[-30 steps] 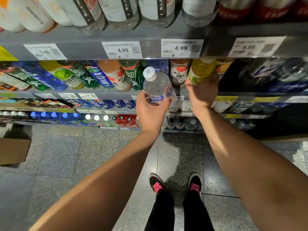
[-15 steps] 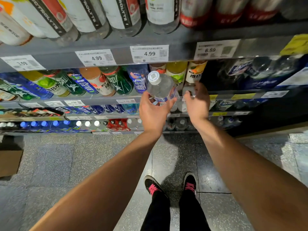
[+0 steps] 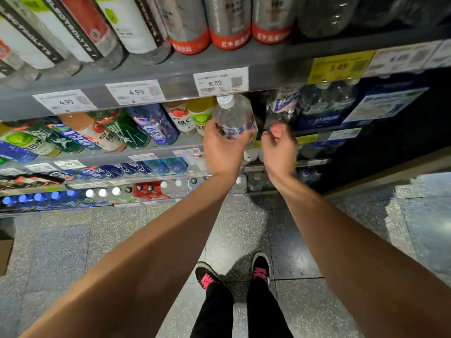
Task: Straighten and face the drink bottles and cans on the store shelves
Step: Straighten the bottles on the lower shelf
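Grey speckled floor tiles [image 3: 73, 240] run under a tall store rack of drinks, and I am looking down my two bare arms at it. My left hand [image 3: 223, 148] wraps the lower body of a clear plastic bottle with a white cap and a blue-and-red label [image 3: 235, 115], fingers curled round its right side and thumb on the left; the bottle leans with its cap toward me, in front of the second shelf and just under the grey shelf edge [image 3: 175, 85] above. My right hand [image 3: 279, 145] is just beside it, fingers bent inward and gripping nothing, held in front of a clear bottle with a white-and-blue label [image 3: 283, 106] in the dark part of that shelf.

Left of the held bottle stand a pale drink with a red-fruit label [image 3: 180, 118], a yellow-green bottle [image 3: 201, 112], a dark blue bottle [image 3: 156, 124] and green ones. A white price tag reading 6.59 [image 3: 220, 81] sits right above the cap, and two tags reading 4.99 lie further left. To the right I see shrink-wrapped packs of water [image 3: 324, 106] under a yellow tag [image 3: 340, 67]. On the top shelf are red-banded silver cans [image 3: 229, 23]. Below me are black shoes with pink laces [image 3: 207, 280].
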